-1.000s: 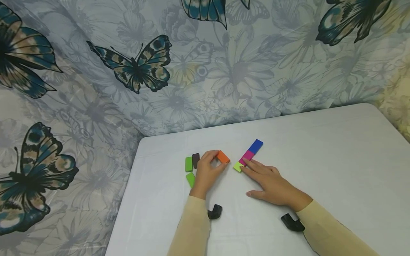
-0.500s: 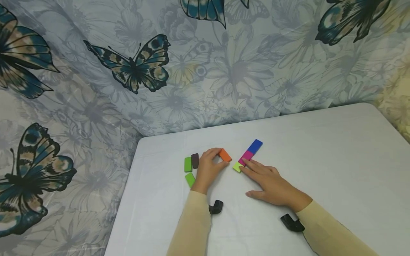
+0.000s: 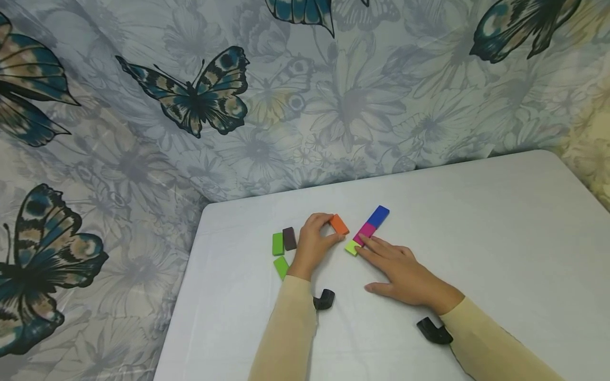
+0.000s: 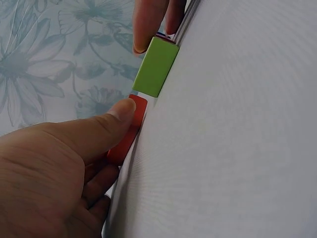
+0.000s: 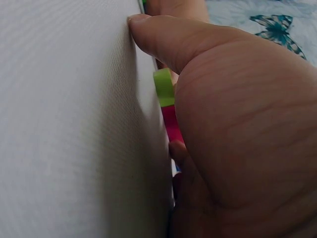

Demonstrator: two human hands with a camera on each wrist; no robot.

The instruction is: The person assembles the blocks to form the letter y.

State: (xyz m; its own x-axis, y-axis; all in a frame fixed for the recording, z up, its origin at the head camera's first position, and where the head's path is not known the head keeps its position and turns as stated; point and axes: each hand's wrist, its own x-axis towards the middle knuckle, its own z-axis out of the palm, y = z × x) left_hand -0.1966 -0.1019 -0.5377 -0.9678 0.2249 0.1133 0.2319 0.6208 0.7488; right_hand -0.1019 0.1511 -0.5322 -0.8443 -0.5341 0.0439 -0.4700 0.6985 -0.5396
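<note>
In the head view, my left hand [image 3: 311,248] pinches an orange block [image 3: 340,225] between thumb and fingers, low over the white table. The left wrist view shows my thumb on this block [image 4: 130,131], just short of a yellow-green block [image 4: 156,68]. That yellow-green block [image 3: 351,247], a magenta block [image 3: 364,233] and a blue block [image 3: 379,217] lie end to end in a slanted row. With fingers stretched out, my right hand [image 3: 405,272] touches the yellow-green and magenta blocks; its thumb rests apart on the table. In the right wrist view the palm hides much of the row.
Left of my left hand lie a dark brown block [image 3: 289,238], a green block [image 3: 278,244] beside it and another green block [image 3: 281,268] nearer me, partly covered by the hand. Behind the white table [image 3: 495,222] hangs a butterfly-patterned cloth [image 3: 343,95].
My left hand has moved slightly right and away from me with the orange block, which has turned a little and come nearer the row. The right hand stays in place.
</note>
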